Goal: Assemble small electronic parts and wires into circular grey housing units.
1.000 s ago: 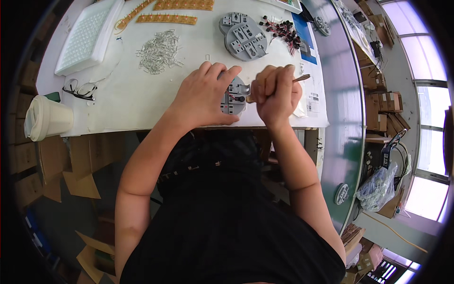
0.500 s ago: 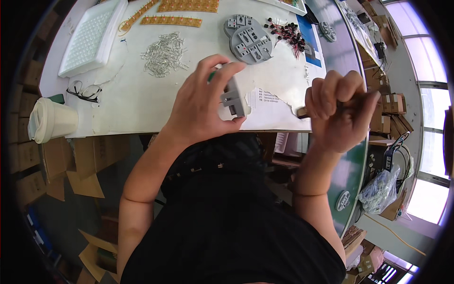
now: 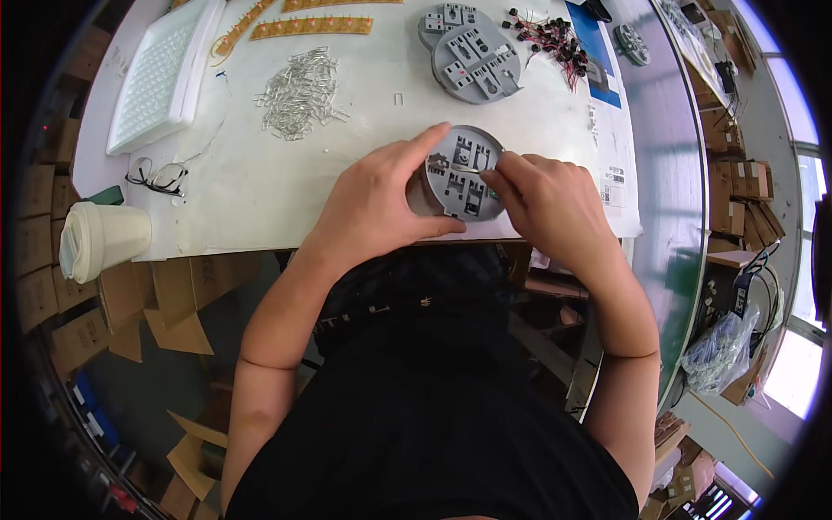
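Note:
My left hand [image 3: 373,195] is wrapped round the left rim of a round grey plastic housing [image 3: 458,184], thumb below and fingers above. The housing is tilted so its slotted face shows. My right hand [image 3: 555,195] is closed in a pinch at the housing's right side. A thin pale sliver reaches from its fingertips over the face; the fingers hide what it is. Beyond the housing lie similar grey housings [image 3: 475,65], one on another. A loose U-shaped metal pin [image 3: 399,100] lies left of them, and a pile of such pins [image 3: 303,95] is farther left.
Black parts with red wires [image 3: 550,43] lie at the far right. At the left are a white foam tray [image 3: 186,87], eyeglasses [image 3: 158,177] and a lidded cream cup [image 3: 108,234] by the table edge. Yellow strips with red bits [image 3: 312,28] lie at the back.
My right hand has come left and down from the air to the housing. The housing has turned from edge-on to show its face. A lone metal pin now shows beside the pile.

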`<move>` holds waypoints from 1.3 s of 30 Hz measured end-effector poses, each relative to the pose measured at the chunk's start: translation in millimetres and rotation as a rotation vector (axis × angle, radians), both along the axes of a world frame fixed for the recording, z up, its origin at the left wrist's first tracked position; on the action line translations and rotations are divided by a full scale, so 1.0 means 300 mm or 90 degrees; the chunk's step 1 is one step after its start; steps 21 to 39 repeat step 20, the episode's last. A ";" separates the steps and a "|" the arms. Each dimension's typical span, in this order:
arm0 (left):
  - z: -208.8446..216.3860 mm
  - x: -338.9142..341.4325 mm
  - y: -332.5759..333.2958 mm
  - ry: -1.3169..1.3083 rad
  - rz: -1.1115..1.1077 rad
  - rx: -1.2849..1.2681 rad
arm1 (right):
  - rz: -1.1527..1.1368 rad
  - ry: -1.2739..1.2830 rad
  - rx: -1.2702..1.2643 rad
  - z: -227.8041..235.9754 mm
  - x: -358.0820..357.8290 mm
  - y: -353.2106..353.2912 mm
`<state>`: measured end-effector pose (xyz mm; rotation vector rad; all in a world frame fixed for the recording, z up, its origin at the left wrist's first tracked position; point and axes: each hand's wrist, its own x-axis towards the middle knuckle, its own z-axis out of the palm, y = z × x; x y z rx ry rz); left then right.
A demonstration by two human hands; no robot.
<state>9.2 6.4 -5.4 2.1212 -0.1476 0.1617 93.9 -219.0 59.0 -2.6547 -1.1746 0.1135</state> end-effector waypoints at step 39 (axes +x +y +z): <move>-0.064 0.000 -0.018 -0.014 0.024 -0.091 | -0.006 0.034 -0.010 -0.049 -0.018 0.008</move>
